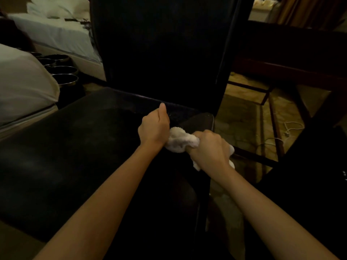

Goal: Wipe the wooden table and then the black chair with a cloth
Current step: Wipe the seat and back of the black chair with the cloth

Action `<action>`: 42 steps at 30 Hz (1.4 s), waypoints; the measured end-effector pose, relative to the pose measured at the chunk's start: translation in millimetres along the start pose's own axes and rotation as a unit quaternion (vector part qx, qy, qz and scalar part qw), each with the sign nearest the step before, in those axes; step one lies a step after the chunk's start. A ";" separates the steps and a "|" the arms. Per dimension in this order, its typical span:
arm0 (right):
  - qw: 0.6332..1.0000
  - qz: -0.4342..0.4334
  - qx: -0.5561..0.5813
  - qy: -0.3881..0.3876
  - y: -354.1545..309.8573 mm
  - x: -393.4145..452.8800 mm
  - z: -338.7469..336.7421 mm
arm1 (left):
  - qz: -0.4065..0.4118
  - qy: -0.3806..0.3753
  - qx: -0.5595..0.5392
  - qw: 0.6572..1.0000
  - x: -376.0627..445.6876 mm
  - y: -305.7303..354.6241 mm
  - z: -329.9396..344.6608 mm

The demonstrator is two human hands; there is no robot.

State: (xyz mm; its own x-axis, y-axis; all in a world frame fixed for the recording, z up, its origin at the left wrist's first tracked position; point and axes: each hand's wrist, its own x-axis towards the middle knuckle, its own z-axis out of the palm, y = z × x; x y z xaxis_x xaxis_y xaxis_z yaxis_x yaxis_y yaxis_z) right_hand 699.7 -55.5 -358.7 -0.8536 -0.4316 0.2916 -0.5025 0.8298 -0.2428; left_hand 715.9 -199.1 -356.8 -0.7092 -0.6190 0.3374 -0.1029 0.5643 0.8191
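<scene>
Both hands worked over the rear right corner of the black padded chair (pixel 90 147), near its tall backrest. Right hand (pixel 211 147) was clenched around the bunched white terry cloth (pixel 181 140). Left hand (pixel 155 128) gripped the cloth's other end, fingers curled, thumb raised. Cloth lay on the seat. Risk, as judged: wadded this tightly, the cloth offered little wiping face, so the seam at the backrest might be skipped. Dim light could hide missed patches.

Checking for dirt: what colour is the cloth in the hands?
White, the cloth shows no obvious stains in the dim head view.
</scene>
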 end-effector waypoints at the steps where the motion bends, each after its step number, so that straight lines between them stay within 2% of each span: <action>1: 1.000 0.015 0.015 0.008 4.9 7.0 2.1 | -0.002 0.012 -0.013 1.000 3.4 4.1 7.5; 8: 0.990 0.103 0.059 0.081 30.6 68.3 28.8 | -0.077 0.048 -0.064 0.994 21.4 -9.5 41.8; 12: 0.981 0.143 0.096 0.084 30.2 95.3 34.8 | -0.067 0.050 -0.070 0.994 21.5 -6.1 43.7; 16: 0.977 0.155 0.115 0.090 28.2 61.4 32.6 | -0.095 0.075 -0.084 0.989 30.0 -7.9 49.2; 20: 0.969 0.167 0.158 0.084 31.8 32.5 28.3 | -0.087 0.070 -0.084 0.990 32.3 -11.1 55.3; 24: 0.967 0.183 0.165 0.072 33.5 74.3 30.1 | -0.067 0.057 -0.099 0.991 22.5 -10.5 54.0; 29: 0.940 0.250 0.221 0.071 31.6 111.9 33.5 | -0.068 0.051 -0.116 0.990 19.9 -6.9 54.7; 34: 0.950 0.227 0.205 0.064 27.9 63.9 25.3 | -0.071 0.046 -0.079 0.993 22.1 -5.4 52.7; 38: 0.948 0.196 0.236 0.087 27.0 20.8 25.1 | -0.080 0.014 -0.062 0.995 18.5 -9.8 42.5; 42: 0.959 0.157 0.214 0.100 21.3 -4.6 26.9 | -0.113 -0.022 -0.034 0.993 13.5 -9.3 31.5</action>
State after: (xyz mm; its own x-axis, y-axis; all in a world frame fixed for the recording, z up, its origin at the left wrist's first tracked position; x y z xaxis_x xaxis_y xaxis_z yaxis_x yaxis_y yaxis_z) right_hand 689.2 -45.3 -390.1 -0.9499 -0.0727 0.3040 -0.2726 0.6685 -0.6919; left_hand 685.3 -195.5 -374.5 -0.7035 -0.7000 0.1228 -0.2159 0.3752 0.9014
